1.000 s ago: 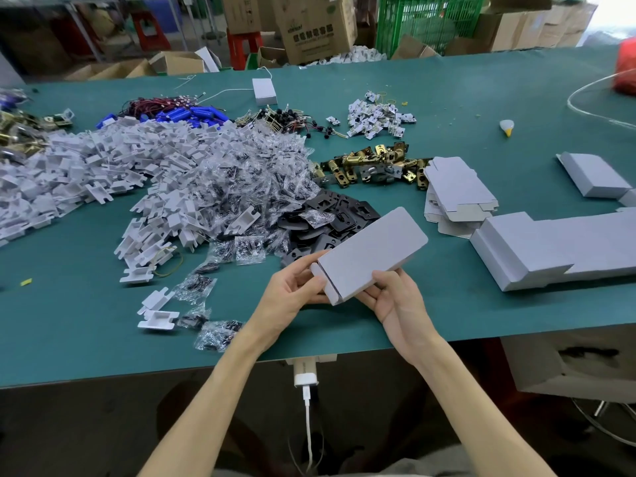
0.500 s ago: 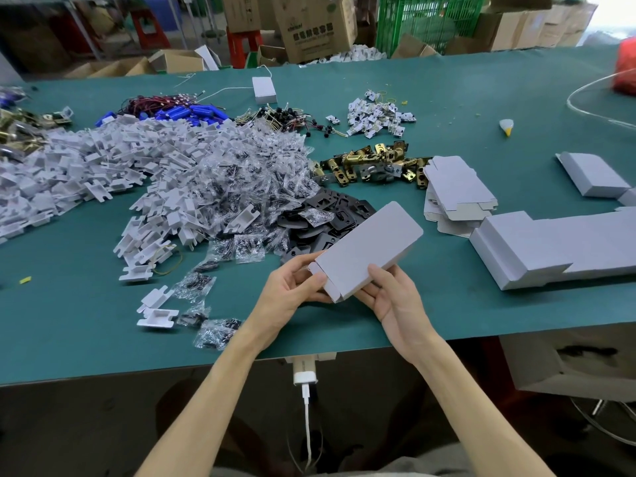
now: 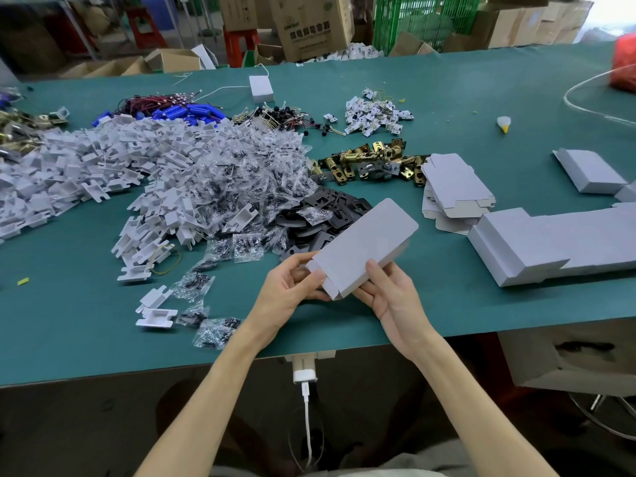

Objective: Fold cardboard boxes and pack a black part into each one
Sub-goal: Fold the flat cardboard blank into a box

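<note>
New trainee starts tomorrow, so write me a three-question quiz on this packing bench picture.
1. True or false: only the left hand holds the box.
2. Relative to the box, the black parts lie: A just beyond it, to the left; B far to its right; C nearer the person.
3. Fill in: the stack of flat blanks lies to the ___ of the brass latches.
Key: 1 false, the right hand grips it too; 2 A; 3 right.
</note>
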A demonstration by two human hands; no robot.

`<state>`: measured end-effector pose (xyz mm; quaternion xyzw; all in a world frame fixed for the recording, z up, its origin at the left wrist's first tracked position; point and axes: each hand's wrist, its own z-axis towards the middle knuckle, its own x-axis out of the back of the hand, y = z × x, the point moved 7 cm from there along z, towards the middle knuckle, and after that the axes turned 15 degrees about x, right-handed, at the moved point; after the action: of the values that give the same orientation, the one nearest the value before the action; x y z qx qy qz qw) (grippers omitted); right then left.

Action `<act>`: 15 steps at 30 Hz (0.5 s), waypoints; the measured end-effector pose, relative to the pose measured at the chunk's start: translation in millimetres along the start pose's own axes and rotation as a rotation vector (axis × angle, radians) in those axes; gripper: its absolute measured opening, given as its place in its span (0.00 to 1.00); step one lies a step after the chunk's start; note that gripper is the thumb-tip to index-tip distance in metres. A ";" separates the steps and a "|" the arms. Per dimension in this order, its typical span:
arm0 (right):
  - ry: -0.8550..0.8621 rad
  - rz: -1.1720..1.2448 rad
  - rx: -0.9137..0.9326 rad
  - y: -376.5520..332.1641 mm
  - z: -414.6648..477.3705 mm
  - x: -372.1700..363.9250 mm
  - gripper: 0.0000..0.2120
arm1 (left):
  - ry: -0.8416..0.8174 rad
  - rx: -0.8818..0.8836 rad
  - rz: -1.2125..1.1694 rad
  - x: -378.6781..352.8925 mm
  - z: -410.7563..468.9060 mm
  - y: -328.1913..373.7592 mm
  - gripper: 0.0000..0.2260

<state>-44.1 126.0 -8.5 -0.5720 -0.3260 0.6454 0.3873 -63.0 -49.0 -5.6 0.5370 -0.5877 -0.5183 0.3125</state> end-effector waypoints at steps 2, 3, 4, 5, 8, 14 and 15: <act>0.001 -0.034 -0.003 0.7 -0.5 0.5 0.25 | 0.005 -0.001 0.007 0.0 0.1 0.0 0.19; -0.001 -0.072 0.000 0.9 -0.8 0.7 0.27 | 0.006 -0.002 0.009 0.0 0.1 0.0 0.19; -0.007 -0.123 0.006 1.0 -1.0 0.6 0.29 | 0.008 -0.003 0.008 -0.2 0.2 -0.1 0.18; -0.016 -0.178 0.013 1.2 -1.2 0.2 0.31 | 0.011 -0.003 0.008 -0.6 0.2 -0.2 0.18; -0.037 -0.257 0.031 3.4 -1.8 -2.3 0.35 | 0.028 -0.006 0.021 -1.5 0.1 -0.6 0.17; -0.043 -0.255 0.091 0.3 -2.0 -5.8 0.49 | 0.089 -0.026 0.029 -0.4 1.4 -0.7 0.16; -0.058 -0.269 0.088 0.8 -2.6 -8.1 0.55 | 0.102 -0.033 0.023 0.4 1.2 -0.7 0.16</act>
<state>-41.2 118.5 -5.6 -0.4866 -0.3821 0.6177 0.4855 -64.0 -49.0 -6.7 0.5508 -0.5682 -0.4963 0.3569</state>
